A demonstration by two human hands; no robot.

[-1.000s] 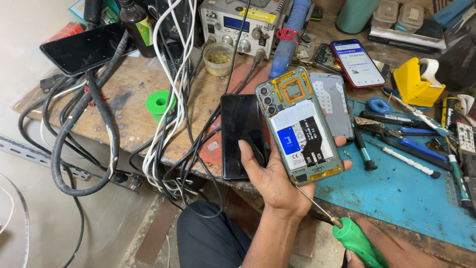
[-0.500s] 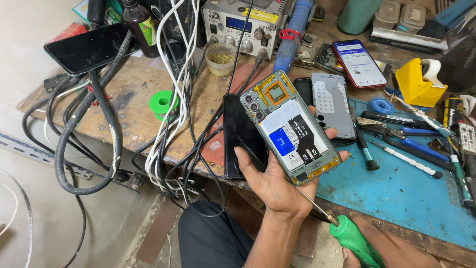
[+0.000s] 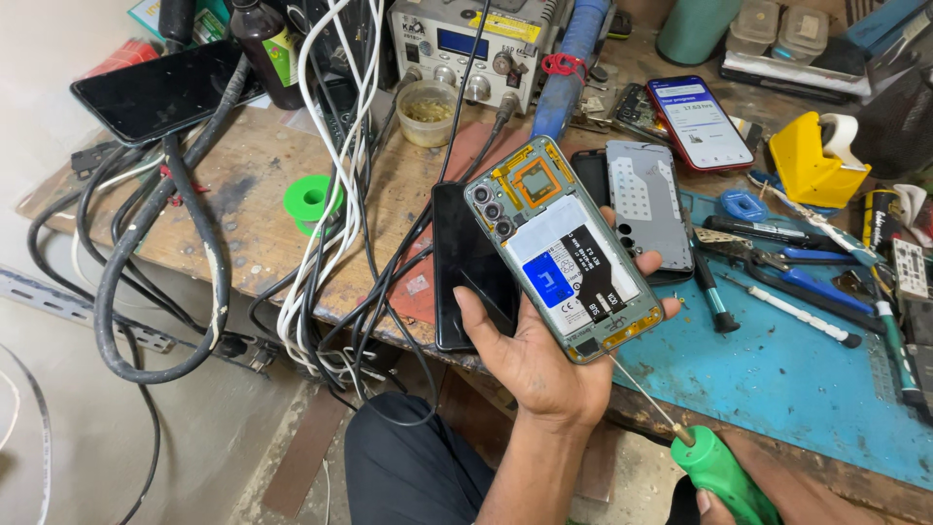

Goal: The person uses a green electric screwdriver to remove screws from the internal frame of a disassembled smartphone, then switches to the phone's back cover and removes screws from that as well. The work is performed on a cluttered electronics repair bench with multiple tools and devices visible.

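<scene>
My left hand (image 3: 544, 355) holds an opened phone (image 3: 559, 248) with its back cover off, so the battery, camera lenses and copper coil show. It is tilted, top toward the upper left, above the bench edge. My right hand (image 3: 724, 501) at the bottom edge grips a green-handled screwdriver (image 3: 719, 472); its thin shaft points up to the phone's lower right corner. A removed grey back cover (image 3: 646, 199) lies on the bench just behind the phone. A black phone (image 3: 466, 267) lies face down to the left of my left hand.
A blue mat (image 3: 777, 369) carries tweezers, pens and small screwdrivers. A lit phone (image 3: 700, 122) lies behind it, next to a yellow tape dispenser (image 3: 812, 160). Thick cables (image 3: 321, 194) hang over the wooden bench's left side, near a green solder spool (image 3: 309, 199) and a power supply (image 3: 466, 44).
The opened phone has tilted a little more to the left in my left hand. The screwdriver tip stays at its lower corner.
</scene>
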